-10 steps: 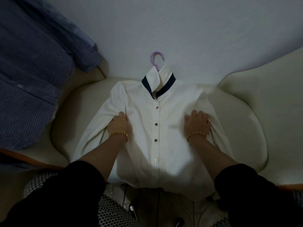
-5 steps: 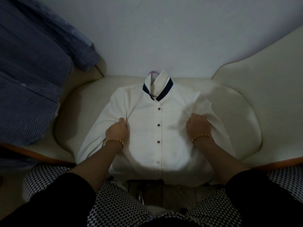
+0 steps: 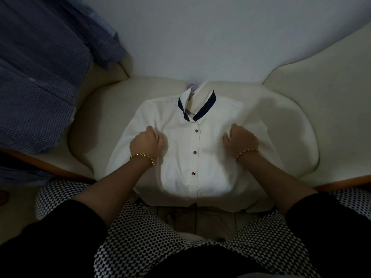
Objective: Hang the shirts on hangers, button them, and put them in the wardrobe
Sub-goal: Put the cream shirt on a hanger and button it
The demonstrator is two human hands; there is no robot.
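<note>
Buttoned white shirt [image 3: 197, 157] on purple hanger [image 3: 191, 85]: your left hand [image 3: 145, 143] and right hand [image 3: 241, 140] bunch its front. Next, lift toward wardrobe.

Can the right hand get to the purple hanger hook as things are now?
Probably, but not at once: the right hand grips the white shirt, and the raised collar hides most of the hook. Nothing else lies between.

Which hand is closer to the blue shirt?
Left. The left hand grips the white shirt on the side toward the blue shirt; the right hand grips its far side.
</note>
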